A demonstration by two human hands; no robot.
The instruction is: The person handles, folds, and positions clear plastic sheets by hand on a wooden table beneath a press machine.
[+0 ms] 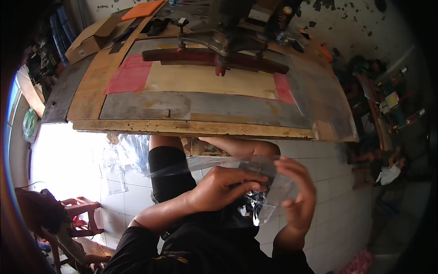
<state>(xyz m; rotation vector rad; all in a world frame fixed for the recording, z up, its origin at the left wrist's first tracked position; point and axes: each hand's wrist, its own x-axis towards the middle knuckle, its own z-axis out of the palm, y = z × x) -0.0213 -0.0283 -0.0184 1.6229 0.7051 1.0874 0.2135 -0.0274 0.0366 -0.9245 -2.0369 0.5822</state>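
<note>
Over my lap is a clear plastic sheet or bag [278,189], glossy and creased, with a strip stretching left across my knee. My left hand [223,186] is closed, thumb against fingers, on the plastic near its middle. My right hand [299,192] is at the plastic's right edge, its fingers curved and well apart from the thumb. Whether its fingertips touch the film I cannot tell. More clear plastic [134,155] hangs below the table edge on the left.
Ahead stands a wooden worktable [196,128] with a metal press bar [214,59] above a cream panel [205,80] and pink patches. A cardboard box [93,39] sits at the back left. A red stool [84,214] and another person [68,237] are at lower left.
</note>
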